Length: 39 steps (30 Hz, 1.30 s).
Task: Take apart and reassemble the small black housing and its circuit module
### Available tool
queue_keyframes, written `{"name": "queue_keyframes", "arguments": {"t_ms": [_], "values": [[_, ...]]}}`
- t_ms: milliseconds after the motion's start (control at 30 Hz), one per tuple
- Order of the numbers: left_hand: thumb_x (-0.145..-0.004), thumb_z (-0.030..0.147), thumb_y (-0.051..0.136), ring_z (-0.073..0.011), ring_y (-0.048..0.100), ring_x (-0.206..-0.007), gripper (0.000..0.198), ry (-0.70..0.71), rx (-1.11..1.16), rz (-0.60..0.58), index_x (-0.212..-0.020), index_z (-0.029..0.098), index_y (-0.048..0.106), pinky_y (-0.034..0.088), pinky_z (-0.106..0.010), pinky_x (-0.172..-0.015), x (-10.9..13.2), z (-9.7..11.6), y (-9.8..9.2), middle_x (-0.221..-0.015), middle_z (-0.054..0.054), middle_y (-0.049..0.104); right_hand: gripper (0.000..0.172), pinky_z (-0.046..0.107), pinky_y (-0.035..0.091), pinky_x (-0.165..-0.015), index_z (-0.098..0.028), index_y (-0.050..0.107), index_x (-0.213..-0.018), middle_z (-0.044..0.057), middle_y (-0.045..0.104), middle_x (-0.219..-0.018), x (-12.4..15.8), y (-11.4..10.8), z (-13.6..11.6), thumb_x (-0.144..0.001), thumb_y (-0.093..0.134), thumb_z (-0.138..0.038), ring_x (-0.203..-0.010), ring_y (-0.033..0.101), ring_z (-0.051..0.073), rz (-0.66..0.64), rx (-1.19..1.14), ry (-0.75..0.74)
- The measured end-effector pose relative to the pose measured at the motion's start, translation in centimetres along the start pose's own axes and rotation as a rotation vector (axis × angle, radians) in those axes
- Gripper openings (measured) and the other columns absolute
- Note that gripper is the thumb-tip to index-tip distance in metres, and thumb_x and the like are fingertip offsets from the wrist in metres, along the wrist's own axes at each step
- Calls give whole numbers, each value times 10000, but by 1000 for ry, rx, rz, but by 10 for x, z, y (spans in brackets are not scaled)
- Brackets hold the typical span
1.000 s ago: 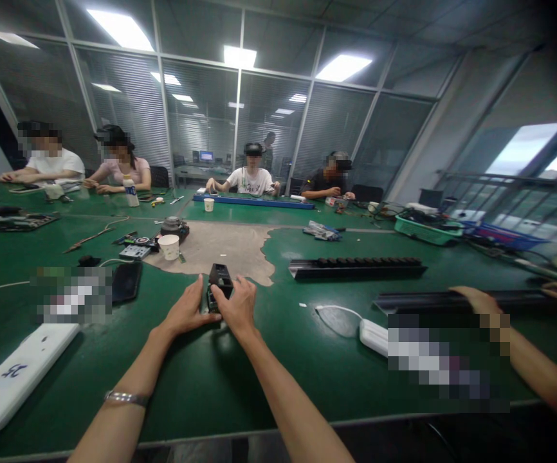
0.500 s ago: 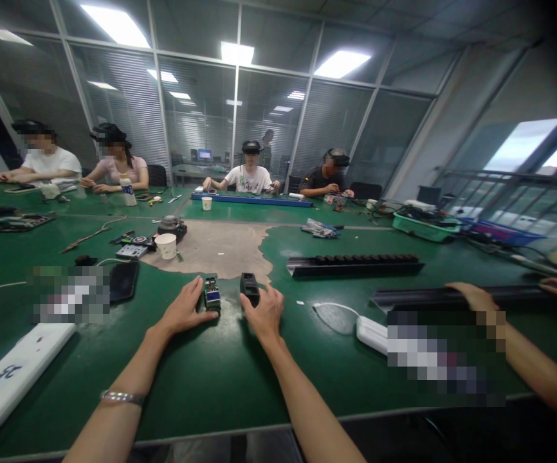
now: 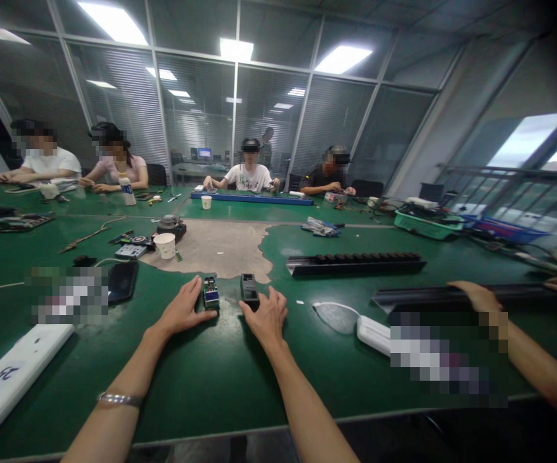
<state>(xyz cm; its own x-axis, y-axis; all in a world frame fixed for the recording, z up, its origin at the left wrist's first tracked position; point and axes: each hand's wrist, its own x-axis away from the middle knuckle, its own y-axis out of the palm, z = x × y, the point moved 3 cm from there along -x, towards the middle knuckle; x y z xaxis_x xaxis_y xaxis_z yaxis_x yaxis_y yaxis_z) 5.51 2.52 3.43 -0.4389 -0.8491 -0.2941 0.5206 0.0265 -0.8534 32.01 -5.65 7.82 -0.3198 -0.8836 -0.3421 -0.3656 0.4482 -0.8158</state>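
Both hands sit unclenched, left hand (image 3: 182, 310) beside a circuit module (image 3: 211, 294), right hand (image 3: 266, 319) (contact unclear) at a black housing (image 3: 249, 289).

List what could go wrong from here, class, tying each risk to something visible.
1. The small circuit module beside the left hand has exposed parts; a knock might damage them.
2. The black casing by the right hand stands close to it and could bump it.
3. The paper cup stands near loose electronics; any liquid inside, which I can't see, might spill.
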Motion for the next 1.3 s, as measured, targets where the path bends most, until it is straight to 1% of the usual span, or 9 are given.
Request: {"name": "queue_keyframes", "arguments": {"t_ms": [67, 167, 333, 467, 567, 633, 767, 1033, 1300], "values": [[-859, 761, 688, -440, 254, -1600, 1126, -4, 3, 8, -1664, 93, 272, 267, -588, -1294, 0, 0, 0, -1722, -268, 263, 437, 559, 410, -1099, -149, 806, -1101, 228, 544, -1524, 0, 1, -1, -886, 747, -524, -1409, 420, 427, 17, -37, -17], [-850, 757, 701, -443, 262, -1597, 1114, -14, 8, 18, -1663, 121, 283, 273, -593, -1291, 0, 0, 0, -1722, -252, 277, 399, 528, 414, -1114, -157, 819, -1053, 214, 597, -1468, -1, 1, -9, -892, 748, -515, -1379, 451, 402, 73, -132, -45], [-851, 760, 692, -438, 265, -1597, 1123, -5, 9, 36, -1663, 116, 261, 271, -590, -1291, 0, 1, 0, -1718, -258, 282, 420, 480, 390, -1153, -143, 818, -1053, 203, 646, -1398, -3, -3, -45, -896, 749, -526, -1343, 499, 355, 121, -252, -118], [-854, 754, 696, -450, 287, -1585, 1169, -2, 15, 57, -1675, 95, 189, 296, -601, -1275, 0, 0, 1, -1709, -285, 277, 447, 467, 409, -1126, -156, 823, -1037, 194, 651, -1391, -5, -4, -74, -878, 754, -568, -1355, 499, 355, 43, -253, -117], [-865, 729, 700, -457, 300, -1578, 1192, 18, 34, 85, -1689, 106, 104, 315, -616, -1259, 0, -1, 2, -1711, -293, 262, 472, 461, 420, -1106, -155, 831, -1027, 197, 644, -1399, -5, -3, -87, -866, 749, -591, -1356, 491, 369, -49, -215, -110], [-865, 709, 711, -465, 301, -1574, 1221, 27, 53, 98, -1694, 114, 43, 327, -626, -1248, 0, -1, 2, -1715, -298, 242, 491, 465, 417, -1104, -159, 832, -1053, 196, 637, -1411, -5, -2, -92, -869, 736, -604, -1358, 480, 377, -83, -186, -108], [-853, 664, 753, -468, 294, -1576, 1262, 43, 93, 106, -1702, 156, -29, 315, -634, -1252, 0, -1, 2, -1720, -277, 244, 524, 483, 412, -1100, -164, 829, -1083, 198, 627, -1418, -4, 2, -99, -873, 717, -631, -1354, 467, 388, -103, -136, -124], [-842, 523, 791, -443, 328, -1565, 1315, 51, 159, 111, -1686, 127, -137, 321, -621, -1254, 2, 1, 1, -1687, -292, 300, 473, 512, 407, -1083, -166, 822, -1050, 207, 623, -1403, 2, 1, -108, -866, 729, -592, -1330, 462, 393, -132, -79, -161], [-824, 468, 790, -447, 341, -1554, 1327, 82, 141, 103, -1676, 136, -172, 340, -634, -1240, 2, 2, 0, -1684, -287, 306, 506, 504, 402, -1077, -148, 815, -1054, 216, 630, -1375, 3, 3, -112, -857, 725, -605, -1327, 453, 394, -112, -60, -174]]}}
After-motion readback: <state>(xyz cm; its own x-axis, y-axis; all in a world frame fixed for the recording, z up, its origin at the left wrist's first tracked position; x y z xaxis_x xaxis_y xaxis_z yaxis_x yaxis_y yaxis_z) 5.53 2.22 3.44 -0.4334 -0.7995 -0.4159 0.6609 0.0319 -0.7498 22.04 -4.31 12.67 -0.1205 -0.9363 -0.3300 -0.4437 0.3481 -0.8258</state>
